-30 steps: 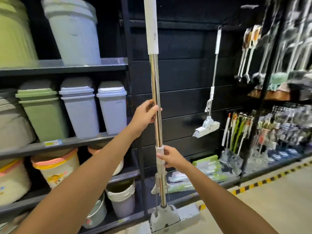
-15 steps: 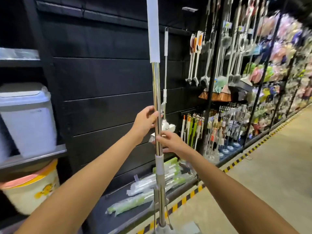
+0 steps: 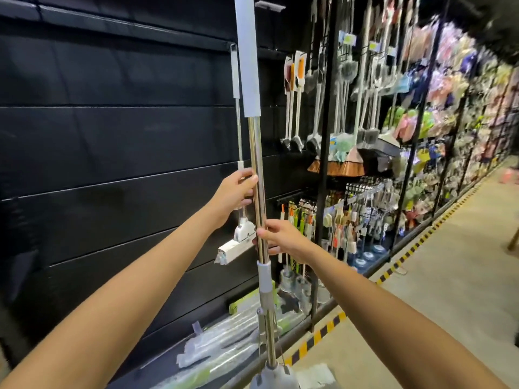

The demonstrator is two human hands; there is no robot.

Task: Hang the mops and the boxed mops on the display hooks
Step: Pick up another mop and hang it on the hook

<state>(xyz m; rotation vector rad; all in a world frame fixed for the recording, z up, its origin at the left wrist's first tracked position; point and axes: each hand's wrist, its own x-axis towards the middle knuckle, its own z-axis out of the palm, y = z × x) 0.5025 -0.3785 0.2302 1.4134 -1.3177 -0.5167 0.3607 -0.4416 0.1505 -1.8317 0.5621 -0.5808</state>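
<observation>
I hold a tall mop [image 3: 257, 153] upright in front of a black slatted display wall [image 3: 112, 136]. It has a shiny metal pole, a grey foam sleeve on top and a grey head near the floor. My left hand [image 3: 234, 193] grips the pole at mid height. Just below it, my right hand [image 3: 276, 238] pinches the same pole. A second mop [image 3: 237, 242] with a white sponge head hangs on the wall right behind the pole. An empty display hook [image 3: 269, 6] sticks out at the top. Bagged mops [image 3: 224, 349] lie on the bottom shelf.
To the right, racks carry hanging brushes, brooms [image 3: 334, 167] and dusters, with small cleaning tools [image 3: 337, 220] below. A yellow and black striped strip [image 3: 323, 332] edges the shelf base. The concrete aisle floor [image 3: 449, 276] runs off to the right.
The view has swung right, from the bin shelves to the black wall and brush racks. My right hand slid up the pole from the grey collar to just under my left hand.
</observation>
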